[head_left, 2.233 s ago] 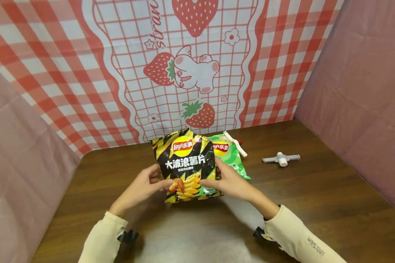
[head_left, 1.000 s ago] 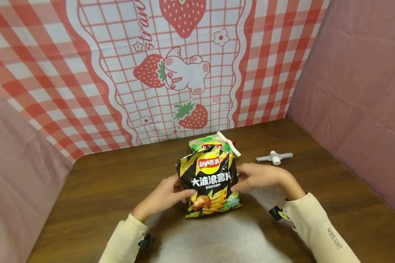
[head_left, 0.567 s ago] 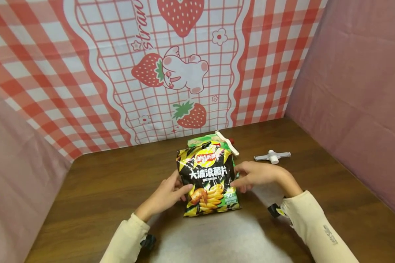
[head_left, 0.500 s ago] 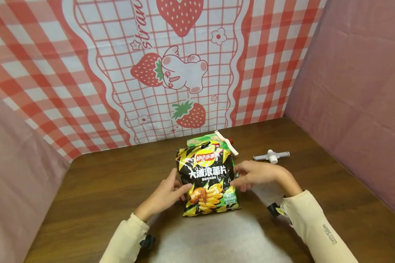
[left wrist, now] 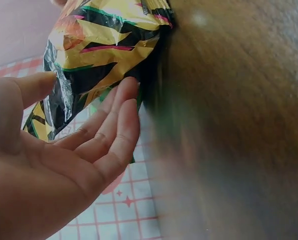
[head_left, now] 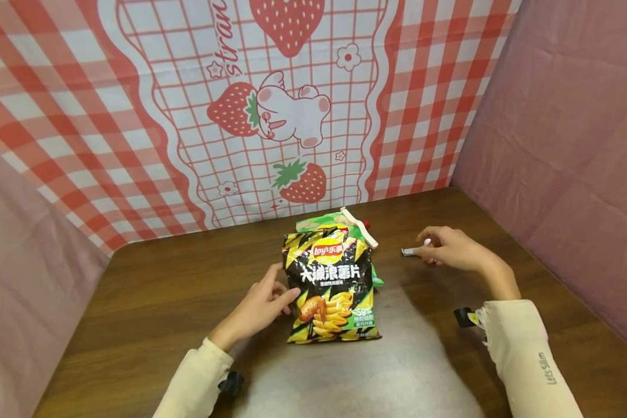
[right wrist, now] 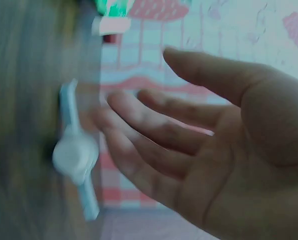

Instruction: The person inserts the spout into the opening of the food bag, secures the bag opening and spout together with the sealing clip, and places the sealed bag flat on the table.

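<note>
In the head view a black and yellow bag of chips (head_left: 330, 287) leans against a green bag of chips (head_left: 321, 220). My left hand (head_left: 261, 307) holds its left edge, thumb in front and fingers behind; the left wrist view shows the bag (left wrist: 99, 45) between thumb and fingertips. Further right, my right hand (head_left: 451, 247) hovers over a white sealing clip with a round cap (head_left: 410, 252), hiding most of it. From the right wrist the clip (right wrist: 75, 155) appears whole, apart from the loosely bent, slightly blurred fingers.
Across the green bag's top lies a cream clip (head_left: 359, 227) with a red cap (head_left: 366, 223). A checked strawberry cloth (head_left: 292, 116) hangs behind the brown wooden table (head_left: 177, 278). Pink cloth (head_left: 543, 174) borders both sides.
Both hands brought the black and yellow bag down in front of the green one. My right hand then let go of it and moved right to the white clip. My left hand stayed.
</note>
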`<state>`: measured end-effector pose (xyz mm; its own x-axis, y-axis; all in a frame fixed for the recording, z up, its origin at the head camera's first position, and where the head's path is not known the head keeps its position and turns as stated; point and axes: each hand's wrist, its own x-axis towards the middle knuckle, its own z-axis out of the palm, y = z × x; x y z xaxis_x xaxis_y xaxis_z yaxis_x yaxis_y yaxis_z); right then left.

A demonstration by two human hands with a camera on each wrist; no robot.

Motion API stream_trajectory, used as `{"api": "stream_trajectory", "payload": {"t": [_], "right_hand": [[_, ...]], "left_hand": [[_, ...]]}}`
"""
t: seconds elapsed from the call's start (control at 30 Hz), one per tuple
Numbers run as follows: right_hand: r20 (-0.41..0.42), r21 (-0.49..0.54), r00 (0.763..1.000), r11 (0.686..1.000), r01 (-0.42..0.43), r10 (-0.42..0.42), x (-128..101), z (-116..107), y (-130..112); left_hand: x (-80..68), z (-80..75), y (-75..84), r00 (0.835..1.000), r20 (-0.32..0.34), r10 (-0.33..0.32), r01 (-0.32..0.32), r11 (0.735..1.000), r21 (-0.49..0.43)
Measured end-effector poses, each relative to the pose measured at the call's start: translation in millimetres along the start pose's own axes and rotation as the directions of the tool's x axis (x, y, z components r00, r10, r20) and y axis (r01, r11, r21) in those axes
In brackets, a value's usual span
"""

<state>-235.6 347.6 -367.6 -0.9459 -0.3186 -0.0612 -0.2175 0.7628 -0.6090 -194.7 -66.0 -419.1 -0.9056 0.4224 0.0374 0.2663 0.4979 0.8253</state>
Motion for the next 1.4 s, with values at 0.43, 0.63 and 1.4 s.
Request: {"api": "stream_trajectory", "payload": {"t": [0.43,0.63,1.4], "right_hand": [[-0.141,-0.175,0.990,0.984,-0.022,-0.003,6.8,8.2,54.6],[-0.182,-0.160,0.983,0.986,-0.053,0.024,11.8,18.2,61.6],[-0.483,-0.073,0.875,0.997,0.009,-0.043,12.7,9.6,21.9]], "left_hand": [[-2.6,-5.2,18.1,0.945,-0.265,0.194,-0.154,0.974,0.165],[-4.7,0.4,29.1,0.895,-0.313,0.319,-0.261,0.942,0.214],[-18.6,18.0,96.6,0.819,-0.095,0.565,-0.506,0.792,0.342]]}}
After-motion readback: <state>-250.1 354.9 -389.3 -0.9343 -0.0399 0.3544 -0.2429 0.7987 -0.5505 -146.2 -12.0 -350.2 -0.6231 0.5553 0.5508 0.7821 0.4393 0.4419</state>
